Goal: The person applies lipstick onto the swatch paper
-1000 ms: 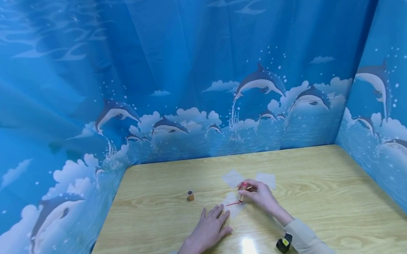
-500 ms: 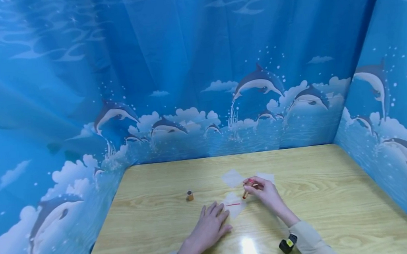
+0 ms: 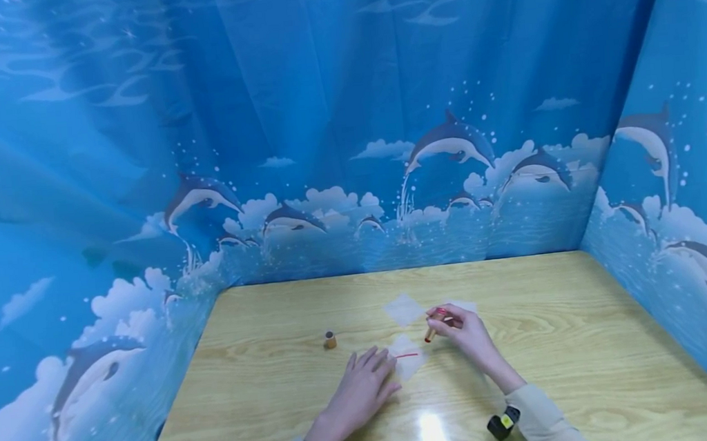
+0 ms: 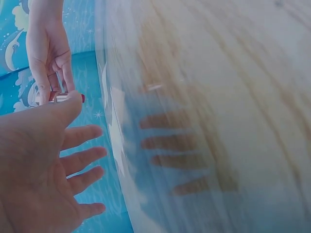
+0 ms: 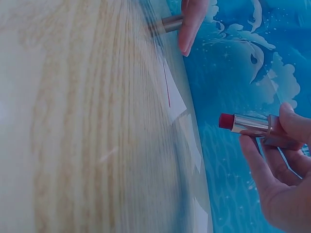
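A lipstick [image 5: 250,124] is held up off the table [image 3: 268,407] by the right hand [image 3: 467,339], pinched between the thumb and the fingers. Its red tip [image 5: 226,121] is pointed down and to the left, just beside the right corner of a white paper [image 3: 410,367]. On that paper a thin red line [image 3: 406,355] can be seen. The left hand [image 3: 356,392] is held with its fingers loose and straight, and nothing is gripped by them. Its fingertips are seen at the paper's left corner, but whether it is touched cannot be told. A second paper [image 3: 403,310] is laid behind, and a third paper [image 3: 468,305] is partly hidden by the right hand. A small brown cap [image 3: 330,341] is stood upright, left of the papers
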Tool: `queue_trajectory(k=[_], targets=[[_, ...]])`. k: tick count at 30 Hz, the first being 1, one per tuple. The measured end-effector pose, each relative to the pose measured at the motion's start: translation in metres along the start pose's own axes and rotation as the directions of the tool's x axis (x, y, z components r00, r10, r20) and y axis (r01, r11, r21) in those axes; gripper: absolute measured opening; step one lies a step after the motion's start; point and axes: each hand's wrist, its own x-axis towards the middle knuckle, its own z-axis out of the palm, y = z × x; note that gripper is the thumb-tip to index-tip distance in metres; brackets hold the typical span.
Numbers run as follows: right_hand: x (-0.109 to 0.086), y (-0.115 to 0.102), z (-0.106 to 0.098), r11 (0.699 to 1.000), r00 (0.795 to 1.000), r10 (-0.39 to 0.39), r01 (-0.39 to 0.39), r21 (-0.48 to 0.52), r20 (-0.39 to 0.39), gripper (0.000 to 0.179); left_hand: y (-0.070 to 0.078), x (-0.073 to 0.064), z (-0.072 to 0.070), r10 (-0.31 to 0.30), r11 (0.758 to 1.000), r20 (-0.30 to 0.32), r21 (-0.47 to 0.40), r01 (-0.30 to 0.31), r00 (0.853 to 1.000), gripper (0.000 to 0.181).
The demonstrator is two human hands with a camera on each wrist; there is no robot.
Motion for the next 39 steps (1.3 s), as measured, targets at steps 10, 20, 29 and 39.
queue_trajectory(k=[10, 20, 29, 39], targets=[[0.0, -0.002, -0.004, 1.0, 1.0, 0.0, 0.0, 0.025, 0.005, 0.028, -0.007, 0.008, -0.003, 0.035, 0.999, -0.065, -0.006, -0.036, 0.997, 0.048], [0.005, -0.006, -0.006, 0.997, 0.998, 0.056, -0.055, 0.055, -0.007, 0.031, -0.012, 0.031, -0.011, 0.019, 1.0, -0.072, -0.001, -0.02, 0.997, 0.048], [0.007, -0.008, -0.007, 0.995, 0.997, 0.077, -0.076, 0.059, -0.013, 0.033, -0.017, 0.059, -0.014, -0.002, 1.0, -0.072, -0.013, 0.001, 0.997, 0.049], [0.009, -0.008, -0.01, 0.995, 0.997, 0.066, -0.064, 0.073, -0.025, 0.033, -0.026, 0.078, -0.001, -0.021, 0.999, 0.009, -0.045, 0.021, 1.0, 0.053]])
